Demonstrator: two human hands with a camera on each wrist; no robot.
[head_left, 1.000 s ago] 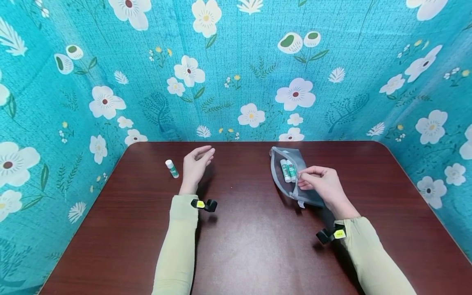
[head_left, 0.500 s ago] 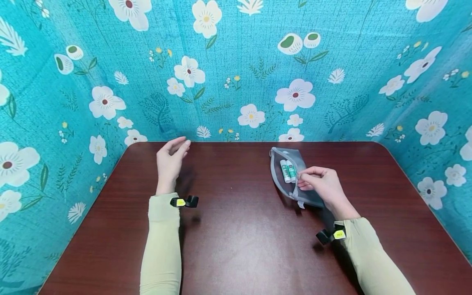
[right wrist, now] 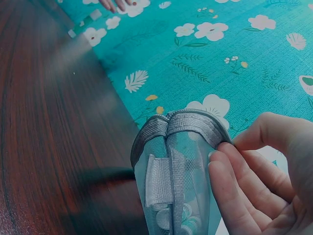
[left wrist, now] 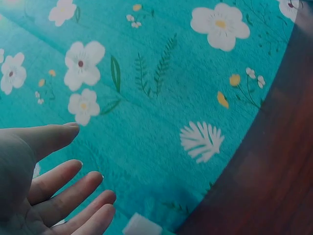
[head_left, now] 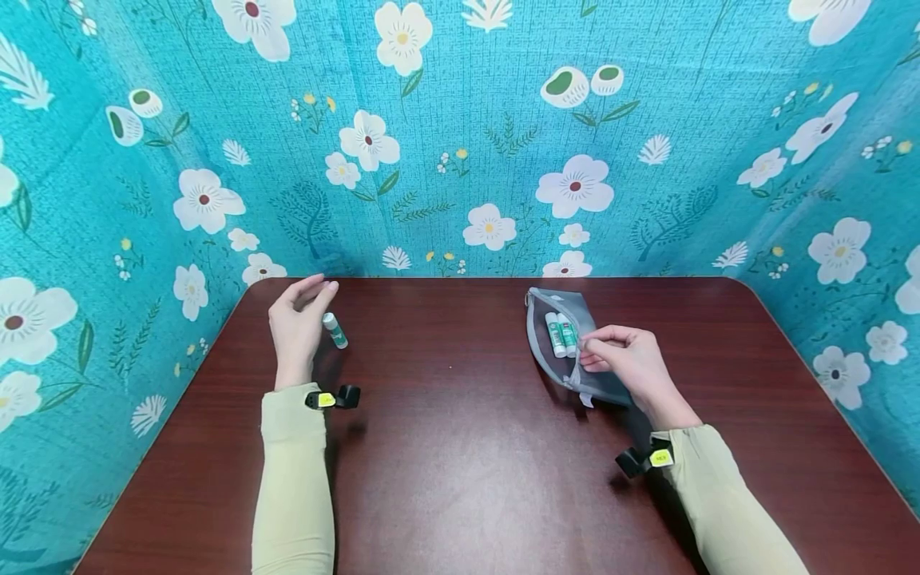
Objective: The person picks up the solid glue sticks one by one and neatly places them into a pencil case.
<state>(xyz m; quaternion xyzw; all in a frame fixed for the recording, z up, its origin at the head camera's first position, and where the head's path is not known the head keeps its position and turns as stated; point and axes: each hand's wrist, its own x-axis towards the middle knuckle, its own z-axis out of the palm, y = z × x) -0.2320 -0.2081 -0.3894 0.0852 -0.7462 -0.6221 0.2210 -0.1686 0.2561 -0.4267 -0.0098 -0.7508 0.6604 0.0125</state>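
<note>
A glue stick [head_left: 335, 331] with a white cap and green label is on the left part of the table. My left hand [head_left: 295, 327] hovers just left of it, fingers spread and nothing held; in the left wrist view, a white cap [left wrist: 142, 225] shows below the fingertips. On the right, my right hand [head_left: 624, 355] pinches the edge of a grey mesh zip pouch [head_left: 602, 386] between thumb and fingers, and its mouth gapes. Two more glue sticks [head_left: 557, 335] lie side by side inside the pouch. The right wrist view shows the pinched zip edge [right wrist: 195, 125] from close up.
The dark red-brown wooden table [head_left: 446, 447] extends beneath both forearms. A turquoise flowered cloth [head_left: 460, 144] hangs along its back and sides. Each wrist wears a black camera mount, such as the left one [head_left: 334, 398].
My left hand has moved left, passing over the loose glue stick, which was hidden half a second ago and shows again now. The right hand and pouch have stayed in place.
</note>
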